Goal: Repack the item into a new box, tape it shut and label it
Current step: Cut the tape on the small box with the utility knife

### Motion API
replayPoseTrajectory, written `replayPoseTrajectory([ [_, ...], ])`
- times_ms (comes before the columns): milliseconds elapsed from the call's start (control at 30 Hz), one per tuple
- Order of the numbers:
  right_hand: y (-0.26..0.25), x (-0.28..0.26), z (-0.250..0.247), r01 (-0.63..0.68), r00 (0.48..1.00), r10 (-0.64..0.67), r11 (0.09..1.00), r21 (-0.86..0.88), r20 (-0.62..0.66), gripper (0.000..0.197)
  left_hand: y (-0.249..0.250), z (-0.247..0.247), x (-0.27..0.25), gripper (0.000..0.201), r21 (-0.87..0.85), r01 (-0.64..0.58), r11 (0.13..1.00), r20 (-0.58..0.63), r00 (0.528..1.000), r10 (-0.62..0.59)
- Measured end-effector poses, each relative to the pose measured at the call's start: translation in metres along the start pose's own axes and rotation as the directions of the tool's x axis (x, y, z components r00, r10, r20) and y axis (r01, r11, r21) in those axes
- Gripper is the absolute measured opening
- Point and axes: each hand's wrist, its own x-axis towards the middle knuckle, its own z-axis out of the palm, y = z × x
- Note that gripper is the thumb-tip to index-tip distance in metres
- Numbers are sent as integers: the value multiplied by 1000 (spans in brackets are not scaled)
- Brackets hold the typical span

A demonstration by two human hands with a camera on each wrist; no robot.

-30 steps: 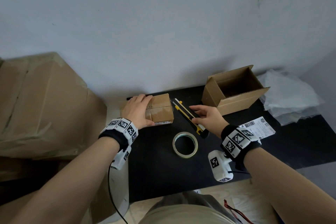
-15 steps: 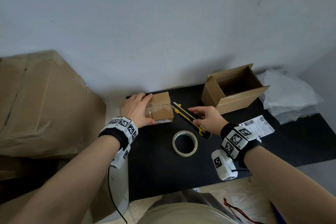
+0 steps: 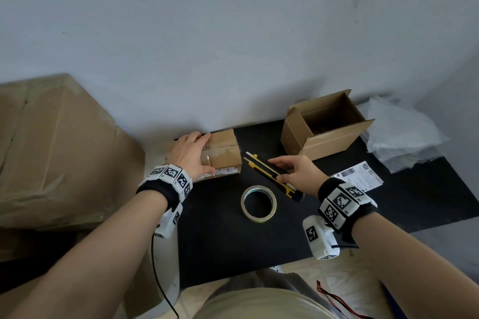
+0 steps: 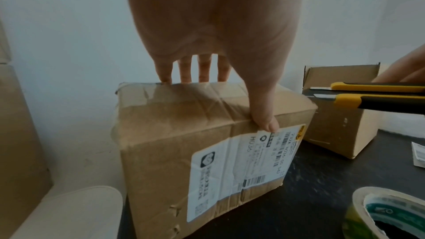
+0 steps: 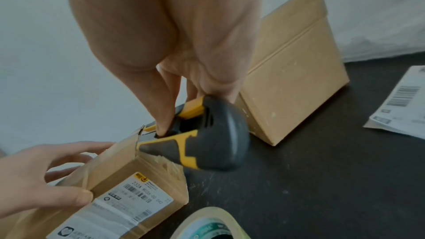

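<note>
A taped, worn cardboard box with an old shipping label stands at the back left of the black table. My left hand holds it from above, fingers at the far top edge and thumb hooked over the near edge. My right hand grips the handle of a yellow-and-black utility knife, whose tip points at the box's right side; two blade tips show side by side. The open new box, a tape roll and a loose label lie nearby.
A large cardboard carton stands off the table's left side, against the wall. Crumpled white packing material lies at the back right. A white rounded object sits at the table's left edge.
My right hand's thumb and fingers have closed round the knife handle, and the knife has shifted slightly. The left hand has stayed on the taped box.
</note>
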Motion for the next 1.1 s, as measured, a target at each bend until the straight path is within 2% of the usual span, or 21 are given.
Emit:
replayPoseTrajectory([
  [133,24,1,2,-44,996,50,996,81,-68,48,4,-3,3,96,-69,9,998,-1,1000,-9],
  [333,62,10,15,-162,971,192,966,200,-142,49,19,3,-1,64,-155,-33,987,-60,998,24],
  [533,84,23,38,-249,947,289,936,247,-140,48,15,19,-11,66,-178,-56,982,-114,993,36],
  [733,91,32,49,-293,924,347,912,288,-158,49,12,26,-25,54,-158,-106,982,-192,978,75],
  [933,95,37,53,-314,924,349,925,213,-154,46,10,26,-38,46,-170,-97,981,-221,974,59],
  [1100,81,40,45,-295,950,284,952,-77,-134,47,4,26,-47,46,-153,-78,985,-215,976,44],
])
